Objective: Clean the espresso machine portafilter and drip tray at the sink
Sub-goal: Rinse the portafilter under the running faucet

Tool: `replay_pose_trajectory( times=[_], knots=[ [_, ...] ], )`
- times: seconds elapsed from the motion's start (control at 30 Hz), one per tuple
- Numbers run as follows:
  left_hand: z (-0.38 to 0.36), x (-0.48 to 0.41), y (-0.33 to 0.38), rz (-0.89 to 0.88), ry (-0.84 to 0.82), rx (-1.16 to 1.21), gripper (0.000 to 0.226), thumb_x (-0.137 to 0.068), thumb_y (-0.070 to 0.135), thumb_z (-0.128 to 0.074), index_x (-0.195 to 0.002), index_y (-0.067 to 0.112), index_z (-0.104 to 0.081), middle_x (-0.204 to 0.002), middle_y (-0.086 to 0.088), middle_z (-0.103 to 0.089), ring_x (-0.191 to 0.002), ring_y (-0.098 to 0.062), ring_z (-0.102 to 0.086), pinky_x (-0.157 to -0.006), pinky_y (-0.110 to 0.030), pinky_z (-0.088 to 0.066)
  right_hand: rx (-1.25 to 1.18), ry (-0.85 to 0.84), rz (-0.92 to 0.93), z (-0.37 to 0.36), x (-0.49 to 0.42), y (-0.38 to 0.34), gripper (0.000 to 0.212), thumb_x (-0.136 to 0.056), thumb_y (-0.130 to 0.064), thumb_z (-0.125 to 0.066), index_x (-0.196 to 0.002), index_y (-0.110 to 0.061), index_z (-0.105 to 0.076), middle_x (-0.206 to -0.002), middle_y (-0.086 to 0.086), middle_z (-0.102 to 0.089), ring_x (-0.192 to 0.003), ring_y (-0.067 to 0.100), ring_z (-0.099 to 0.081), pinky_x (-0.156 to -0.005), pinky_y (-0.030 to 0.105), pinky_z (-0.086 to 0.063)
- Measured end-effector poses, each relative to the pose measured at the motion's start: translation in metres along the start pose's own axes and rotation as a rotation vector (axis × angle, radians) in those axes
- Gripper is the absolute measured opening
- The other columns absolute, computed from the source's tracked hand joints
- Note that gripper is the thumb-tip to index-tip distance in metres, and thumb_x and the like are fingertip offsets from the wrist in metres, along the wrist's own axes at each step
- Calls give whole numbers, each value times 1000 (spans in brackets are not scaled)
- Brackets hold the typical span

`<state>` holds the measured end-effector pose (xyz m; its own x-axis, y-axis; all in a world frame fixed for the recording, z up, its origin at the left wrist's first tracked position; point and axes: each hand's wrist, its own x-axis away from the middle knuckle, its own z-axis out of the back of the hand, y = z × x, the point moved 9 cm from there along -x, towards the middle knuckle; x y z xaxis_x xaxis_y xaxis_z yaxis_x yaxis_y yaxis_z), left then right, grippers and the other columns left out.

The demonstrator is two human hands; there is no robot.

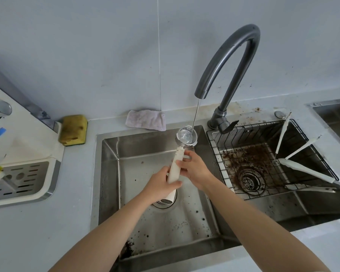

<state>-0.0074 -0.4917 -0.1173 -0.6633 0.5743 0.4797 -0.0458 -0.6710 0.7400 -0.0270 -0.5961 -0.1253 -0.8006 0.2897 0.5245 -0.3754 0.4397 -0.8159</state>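
Over the left sink basin (137, 154) I hold the portafilter (185, 136), its round metal basket facing up under a thin stream of water from the dark curved faucet (226, 75). Its long white handle (176, 167) slants down toward me. My left hand (161, 185) grips the lower part of the handle. My right hand (194, 169) wraps the handle's upper part, just below the basket. The drip tray (18, 179), a slotted metal grate in a white frame, sits in the espresso machine (18, 134) at the left on the counter.
A yellow sponge (73, 129) and a pale cloth (145, 119) lie behind the basin. The right basin (302, 205) holds a black wire rack (263, 146), coffee grounds, a drain strainer (250, 180) and white-handled brushes (306, 171). Coffee specks dot the left basin floor.
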Motion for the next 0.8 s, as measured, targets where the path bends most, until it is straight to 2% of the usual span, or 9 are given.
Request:
replay_pose_trajectory(
  times=[0.07, 0.17, 0.27, 0.37, 0.47, 0.57, 0.67, 0.73, 0.8],
  knots=[
    [2, 3, -6, 51, -35, 182, 34, -81, 26, -65, -110, 18, -49, -96, -2, -63, -78, -17, -64, -68, -27, -53, -72, -35, -20, -4, 1, 1, 24, -89, 7, -48, -108, -8, -47, -98, 13, -58, -86, 25, -61, -78, 36, -54],
    [-1, 10, -10, 127, -127, 516, 23, -85, 13, -60, -105, 11, -50, -74, -9, -67, -55, -19, -65, -53, -26, -54, -159, -69, -48, -11, 2, 2, 22, -92, 8, -43, -110, -4, -46, -92, 13, -59, -81, 24, -62, -70, 32, -58],
    [5, 13, -10, 128, -92, 609, 19, -84, 7, -60, -100, 7, -50, -67, -9, -65, -49, -19, -63, -47, -25, -52, -192, -91, -93, -16, 1, 4, 20, -93, 6, -40, -109, -3, -47, -92, 14, -59, -81, 24, -63, -69, 30, -58],
    [12, 12, -9, 133, 2, 559, 21, -80, 12, -67, -94, 10, -52, -81, -13, -61, -56, -21, -61, -53, -30, -53, -197, -111, -130, -21, 1, 4, 24, -95, 3, -37, -118, 3, -45, -94, 16, -58, -84, 25, -62, -76, 34, -54],
    [16, 11, -3, 139, 32, 468, 25, -77, 21, -70, -94, 15, -52, -90, -8, -61, -69, -21, -63, -63, -36, -54, -172, -120, -160, -23, -1, 4, 28, -96, 1, -37, -122, 7, -44, -93, 19, -59, -83, 26, -61, -74, 33, -53],
    [25, 9, 8, 120, 98, 206, 28, -76, 32, -69, -91, 22, -48, -83, 6, -57, -73, -10, -59, -58, -25, -46, -151, -100, -184, -24, -3, 2, 28, -95, -6, -45, -120, 7, -46, -100, 22, -58, -80, 26, -62, -68, 31, -55],
    [28, 8, 28, 40, 128, 13, 21, -78, 32, -66, -81, 23, -47, -74, 7, -55, -70, -12, -58, -62, -28, -47, -159, -86, -218, -26, -6, 3, 18, -93, -9, -51, -106, 2, -50, -88, 15, -58, -67, 19, -64, -53, 26, -55],
    [28, 8, 40, 10, 134, -80, 23, -80, 34, -61, -95, 20, -50, -83, 4, -59, -78, -17, -60, -67, -32, -50, -170, -76, -223, -24, -9, 2, 19, -92, -8, -52, -108, 2, -49, -82, 12, -57, -65, 18, -62, -51, 25, -53],
    [30, 6, 50, 2, 145, -94, 32, -80, 31, -58, -107, 17, -50, -98, -2, -62, -89, -19, -61, -73, -32, -51, -158, -79, -235, -21, -14, 0, 15, -93, -9, -50, -103, 3, -53, -81, 11, -58, -68, 18, -60, -59, 27, -53]
  ],
)
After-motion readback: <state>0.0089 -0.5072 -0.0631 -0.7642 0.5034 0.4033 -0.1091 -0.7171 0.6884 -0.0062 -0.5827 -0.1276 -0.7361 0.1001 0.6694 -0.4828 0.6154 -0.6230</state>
